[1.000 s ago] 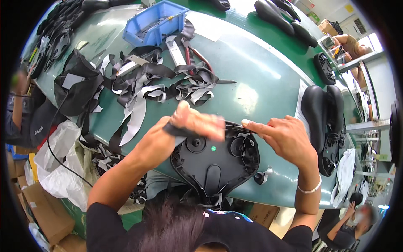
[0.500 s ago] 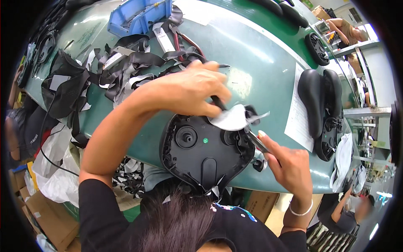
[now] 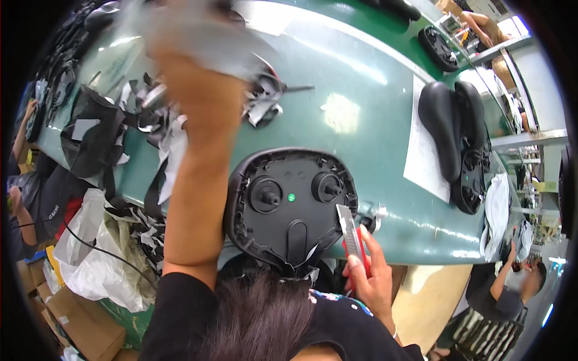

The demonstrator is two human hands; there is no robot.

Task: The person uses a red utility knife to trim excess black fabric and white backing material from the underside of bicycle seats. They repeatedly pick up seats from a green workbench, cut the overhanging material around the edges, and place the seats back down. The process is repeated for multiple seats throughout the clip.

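A wide black bicycle saddle (image 3: 289,222) lies underside up at the table's near edge, close to my body. Two round posts and a small green sticker show on its base. In my right hand (image 3: 372,278) is a red utility knife (image 3: 355,249), its blade out and pointing up at the saddle's right rim. My left arm stretches to the far left, over a heap of black and white scraps (image 3: 262,102). Motion smears my left hand (image 3: 195,66) and a greyish-white blur around it. Its fingers and anything in them cannot be made out.
Several black saddles (image 3: 442,132) stand at the right beside a white printed sheet (image 3: 410,162). A black mesh bag-like piece (image 3: 90,132) lies at left. Below it hangs a white plastic bag (image 3: 90,259). Other people are at the left and right edges.
My left hand has swung from the saddle's far rim to the far left. The white flap has gone from that rim. My right hand, with the knife, has come nearer and left.
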